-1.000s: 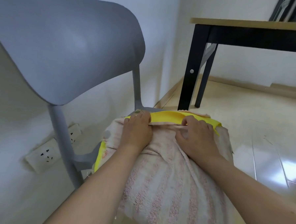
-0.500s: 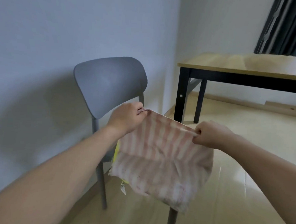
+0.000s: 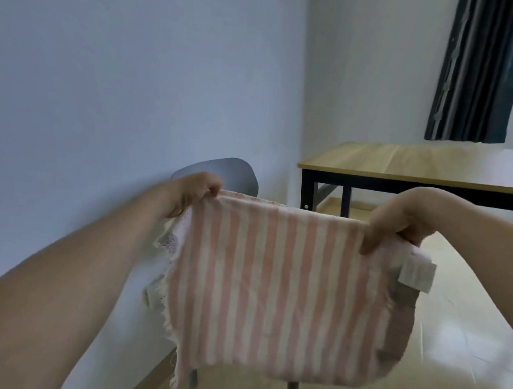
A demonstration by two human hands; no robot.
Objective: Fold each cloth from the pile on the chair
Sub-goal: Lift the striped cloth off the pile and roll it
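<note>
Striped cloth (image 3: 274,287) hangs between hands; left hand (image 3: 196,191), right hand (image 3: 396,219) pinch its top corners.

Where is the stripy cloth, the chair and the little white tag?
striped cloth (image 3: 274,284): head view, middle of its pink and white stripes.
grey chair (image 3: 235,172): head view, top of its backrest.
white tag (image 3: 417,275): head view, its middle, at the cloth's right edge.

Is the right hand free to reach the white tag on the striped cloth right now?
Probably not: the right hand is pinching the striped cloth's top corner, with the left hand holding the other. The white tag hangs just below.
</note>
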